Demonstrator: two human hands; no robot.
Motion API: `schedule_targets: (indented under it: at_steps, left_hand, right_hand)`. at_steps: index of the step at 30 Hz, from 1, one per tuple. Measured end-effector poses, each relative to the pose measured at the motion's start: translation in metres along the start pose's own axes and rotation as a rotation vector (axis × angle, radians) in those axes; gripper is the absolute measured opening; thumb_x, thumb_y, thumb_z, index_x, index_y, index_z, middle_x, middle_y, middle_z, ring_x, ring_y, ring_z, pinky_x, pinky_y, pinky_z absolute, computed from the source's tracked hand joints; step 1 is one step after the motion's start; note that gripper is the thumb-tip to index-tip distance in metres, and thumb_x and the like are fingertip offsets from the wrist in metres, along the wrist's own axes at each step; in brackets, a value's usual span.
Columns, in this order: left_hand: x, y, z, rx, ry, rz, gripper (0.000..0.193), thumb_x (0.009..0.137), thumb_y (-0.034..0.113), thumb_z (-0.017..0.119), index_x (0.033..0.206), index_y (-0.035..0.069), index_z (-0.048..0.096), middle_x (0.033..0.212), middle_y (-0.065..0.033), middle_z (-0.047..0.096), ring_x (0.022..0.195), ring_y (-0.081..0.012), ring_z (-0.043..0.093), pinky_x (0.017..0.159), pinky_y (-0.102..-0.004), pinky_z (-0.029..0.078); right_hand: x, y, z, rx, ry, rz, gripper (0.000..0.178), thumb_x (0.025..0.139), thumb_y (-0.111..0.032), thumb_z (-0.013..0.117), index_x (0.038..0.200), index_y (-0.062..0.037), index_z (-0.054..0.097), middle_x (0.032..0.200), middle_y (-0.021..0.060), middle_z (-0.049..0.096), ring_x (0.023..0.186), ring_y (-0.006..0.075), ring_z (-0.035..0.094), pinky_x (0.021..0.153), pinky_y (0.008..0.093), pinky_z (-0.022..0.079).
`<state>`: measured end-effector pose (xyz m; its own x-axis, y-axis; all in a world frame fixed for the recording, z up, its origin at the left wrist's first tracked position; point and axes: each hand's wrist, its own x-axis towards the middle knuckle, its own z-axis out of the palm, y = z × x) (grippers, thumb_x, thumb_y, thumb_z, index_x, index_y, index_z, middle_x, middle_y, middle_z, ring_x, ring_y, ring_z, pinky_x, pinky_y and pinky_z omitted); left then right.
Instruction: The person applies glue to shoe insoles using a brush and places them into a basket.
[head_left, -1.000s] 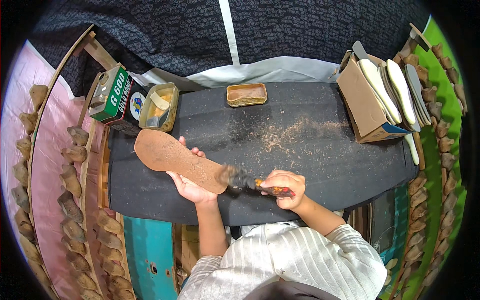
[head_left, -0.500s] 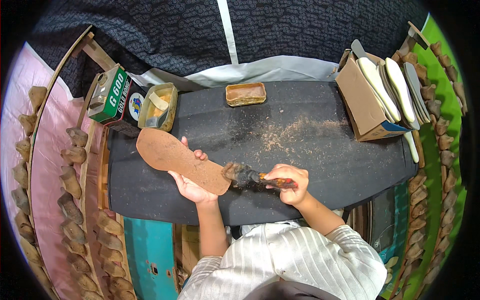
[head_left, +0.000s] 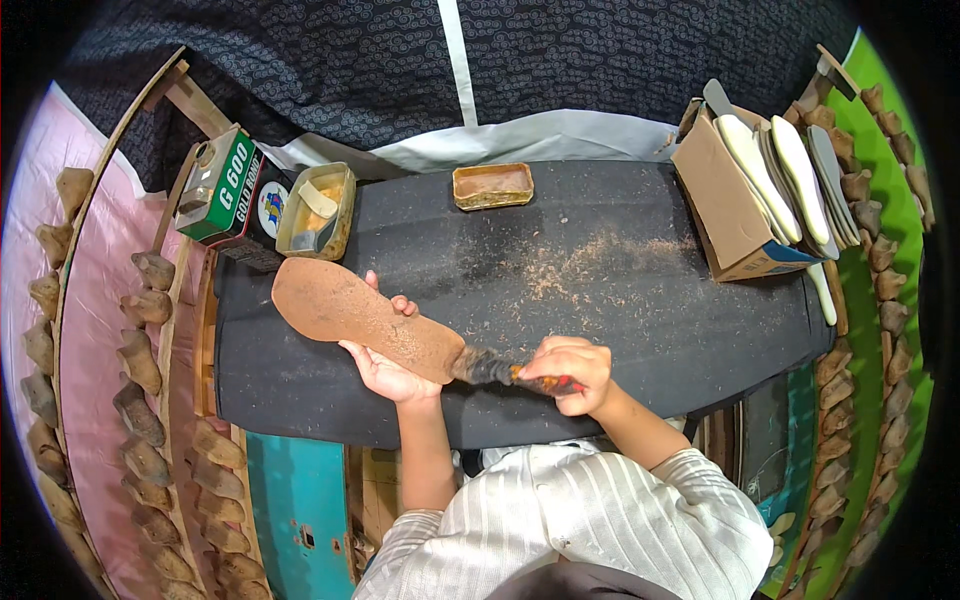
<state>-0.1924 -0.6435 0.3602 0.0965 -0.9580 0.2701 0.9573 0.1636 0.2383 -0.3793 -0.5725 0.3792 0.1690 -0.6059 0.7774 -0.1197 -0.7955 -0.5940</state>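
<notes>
A long brown shoe sole (head_left: 335, 308) is held up over the table, slanting from upper left to lower right. My left hand (head_left: 393, 376) grips its edges from beneath, thumb on the near side and fingertips curled over the far side. Its surface looks rough and slightly shiny. In my right hand (head_left: 572, 372) is a brush (head_left: 488, 367) with a dark, stained shaft and a red and yellow handle. The brown bristle end touches the sole's right end. My right fingers wrap round the handle and hide part of it.
Brown shavings (head_left: 560, 275) lie scattered on the black-covered table (head_left: 400, 230). At the back stands a shallow tray (head_left: 492, 187); at left are a green can (head_left: 232, 200) and a tub (head_left: 318, 212). A cardboard box (head_left: 720, 205) of insoles stands right. Shoe lasts (head_left: 145, 365) line side racks.
The brush has shifted slightly left and down along the sole's right end, my right hand with it. The sole's surface looks shinier and rougher. My left hand has barely moved.
</notes>
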Motion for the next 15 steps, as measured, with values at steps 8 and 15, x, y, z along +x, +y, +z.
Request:
schedule_targets:
  at_steps: [8, 15]
  left_hand:
    - [0.000, 0.000, -0.004, 0.066, 0.058, 0.025, 0.064, 0.092, 0.048, 0.031, 0.135, 0.000, 0.025, 0.120, -0.0101, 0.043, 0.088, -0.0218, 0.043, 0.083, -0.0310, 0.039]
    - [-0.003, 0.002, -0.001, 0.109, 0.038, 0.076, 0.064, 0.092, 0.048, 0.029, 0.135, 0.001, 0.025, 0.127, -0.0081, 0.040, 0.088, -0.0216, 0.044, 0.084, -0.0315, 0.039]
  right_hand:
    - [-0.006, -0.010, 0.021, 0.002, 0.007, -0.080, 0.039, 0.043, 0.007, 0.054, 0.081, 0.0048, 0.063, 0.069, 0.0116, 0.061, 0.056, 0.0249, 0.056, 0.052, 0.0322, 0.047]
    - [-0.004, -0.003, 0.007, -0.028, 0.086, 0.095, 0.038, 0.043, 0.004, 0.047, 0.078, 0.0033, 0.062, 0.070, 0.0133, 0.062, 0.056, 0.0254, 0.058, 0.053, 0.0320, 0.048]
